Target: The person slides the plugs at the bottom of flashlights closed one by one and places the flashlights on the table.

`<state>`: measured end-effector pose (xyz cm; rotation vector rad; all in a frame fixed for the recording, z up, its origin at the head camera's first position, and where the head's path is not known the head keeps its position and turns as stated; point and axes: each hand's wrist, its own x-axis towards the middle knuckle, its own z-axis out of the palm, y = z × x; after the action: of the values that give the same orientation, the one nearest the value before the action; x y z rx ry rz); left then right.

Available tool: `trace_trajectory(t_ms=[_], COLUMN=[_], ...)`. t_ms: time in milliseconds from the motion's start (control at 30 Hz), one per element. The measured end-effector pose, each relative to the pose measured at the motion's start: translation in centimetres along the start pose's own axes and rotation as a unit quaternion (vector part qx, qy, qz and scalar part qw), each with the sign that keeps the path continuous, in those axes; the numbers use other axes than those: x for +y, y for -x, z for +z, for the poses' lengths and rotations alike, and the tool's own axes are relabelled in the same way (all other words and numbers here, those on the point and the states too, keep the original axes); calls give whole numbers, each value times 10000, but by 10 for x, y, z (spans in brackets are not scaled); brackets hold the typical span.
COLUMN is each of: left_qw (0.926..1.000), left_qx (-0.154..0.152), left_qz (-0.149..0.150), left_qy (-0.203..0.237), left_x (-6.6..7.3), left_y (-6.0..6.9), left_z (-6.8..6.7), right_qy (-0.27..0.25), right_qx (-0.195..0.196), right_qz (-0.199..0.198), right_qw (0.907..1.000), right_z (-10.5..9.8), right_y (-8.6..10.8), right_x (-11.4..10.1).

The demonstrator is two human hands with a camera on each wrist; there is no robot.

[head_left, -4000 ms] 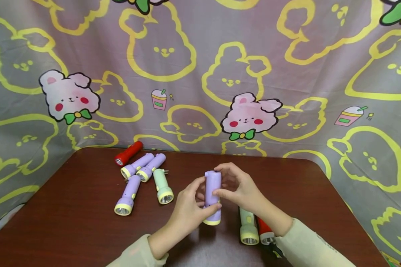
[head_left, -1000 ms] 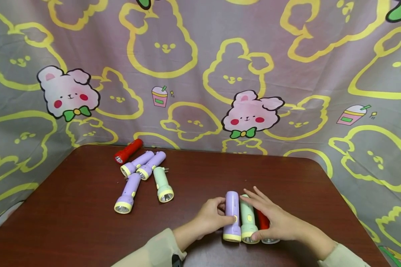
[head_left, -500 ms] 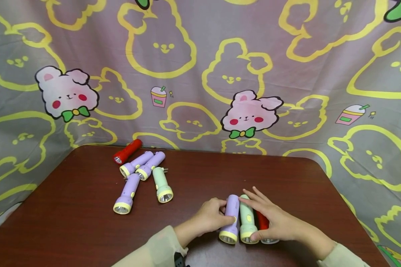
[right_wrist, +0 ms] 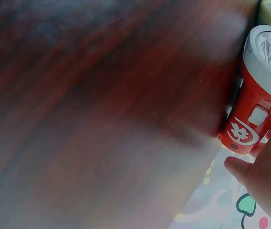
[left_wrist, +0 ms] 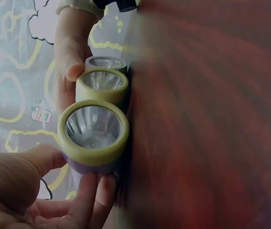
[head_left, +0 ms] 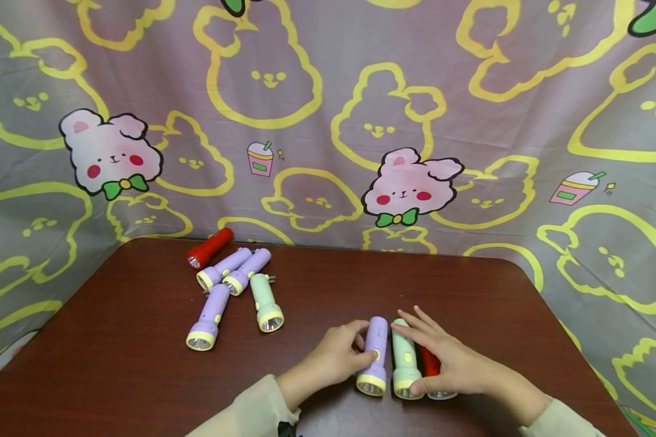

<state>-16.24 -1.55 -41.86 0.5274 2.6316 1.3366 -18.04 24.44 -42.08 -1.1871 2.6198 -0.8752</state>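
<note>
A purple flashlight (head_left: 379, 340) with a yellow rim lies on the table, lens toward me; my left hand (head_left: 333, 355) grips it, thumb beside its yellow switch. Just right of it, a narrow gap away, is a pale green flashlight (head_left: 403, 346). My right hand (head_left: 459, 364) spreads over the green one and a red flashlight (head_left: 429, 362), its index finger at the green tail and its thumb at the green head. In the right wrist view, the red flashlight (right_wrist: 255, 90) shows a grey head and white switch. The hand partly hides it in the head view.
Several flashlights lie loosely at the table's left: a red one (head_left: 213, 246), purple ones including the nearest (head_left: 212, 312), and a green one (head_left: 263, 294) with prongs at its tail. A patterned cloth (head_left: 306, 145) hangs behind the brown table (head_left: 115, 376).
Both hands held the purple flashlight raised and upright earlier; it now lies beside the green one. Over the last second it shifted slightly left with my left hand. My right hand barely moved.
</note>
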Motion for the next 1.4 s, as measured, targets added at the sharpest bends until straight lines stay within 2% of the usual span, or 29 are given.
trace_trajectory(t_ms=[333,633,800,1067,1233,1400], left_qw=[9988,9972,9970,9969,9960,9941], left_qx=[426,378,412,528,662,895], left_qz=[-101,-165,-168,-187,-164,-107], left_qy=[201,623,628,553,580,611], left_x=[2,0,-1,-2,-10,-15], left_y=[6,6,5,7,10,16], left_z=[13,13,11,-5,-21,-41], right_qy=[-57,-178,-178,-176,-192,-136], right_qx=[-62,-138,-133,-137,-159,-100], right_qz=[62,138,119,216,244,93], right_qw=[9999,9997,9997,9995,9994,9998], right_z=[-1,-2,-2,-3,-3,-3], right_y=[0,1,2,2,1,1], right_x=[-2,-2,-1,0,0,-1])
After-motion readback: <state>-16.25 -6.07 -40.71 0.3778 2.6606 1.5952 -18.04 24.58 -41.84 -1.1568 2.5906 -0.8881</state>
